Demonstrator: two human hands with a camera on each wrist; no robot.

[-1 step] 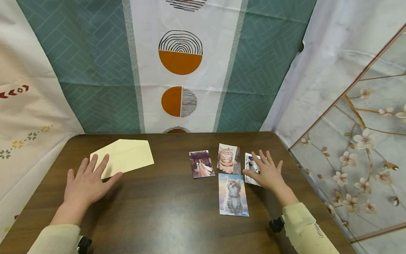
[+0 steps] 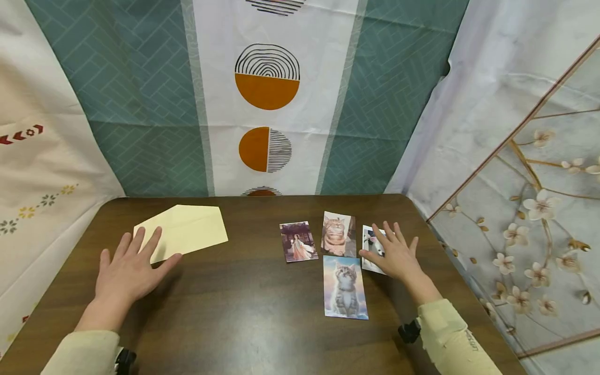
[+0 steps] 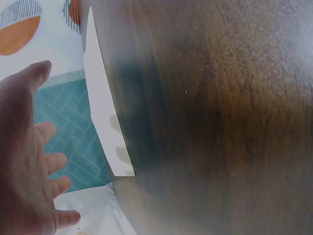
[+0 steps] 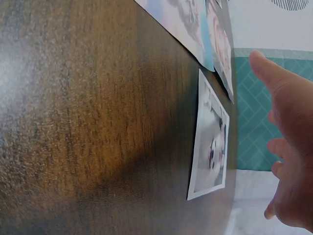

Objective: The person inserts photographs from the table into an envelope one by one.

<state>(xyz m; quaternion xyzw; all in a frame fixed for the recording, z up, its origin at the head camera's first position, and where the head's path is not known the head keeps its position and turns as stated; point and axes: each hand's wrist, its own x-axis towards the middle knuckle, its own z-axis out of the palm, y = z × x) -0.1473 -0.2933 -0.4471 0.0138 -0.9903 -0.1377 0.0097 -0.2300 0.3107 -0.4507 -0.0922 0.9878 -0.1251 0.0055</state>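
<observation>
My left hand (image 2: 124, 278) hovers palm down over the left of the table, fingers spread and holding nothing. Just beyond its fingertips lies a pale yellow paper piece, shaped like an envelope (image 2: 192, 229); the hand hides its near left part. On the right, my right hand (image 2: 396, 255) is spread above a white-bordered photo card (image 4: 211, 152) of a black-and-white animal, partly covering it in the head view. Left of that card lie a photo of an orange cat (image 2: 334, 237) and a larger grey kitten photo (image 2: 346, 289). A photo of a person in a long dress (image 2: 298, 244) lies farther left.
A brown wooden table (image 2: 244, 307) bears everything. A green and white patterned curtain (image 2: 154, 104) hangs behind its far edge. Floral cloth (image 2: 520, 234) hangs along the right side and pale cloth (image 2: 42, 172) along the left.
</observation>
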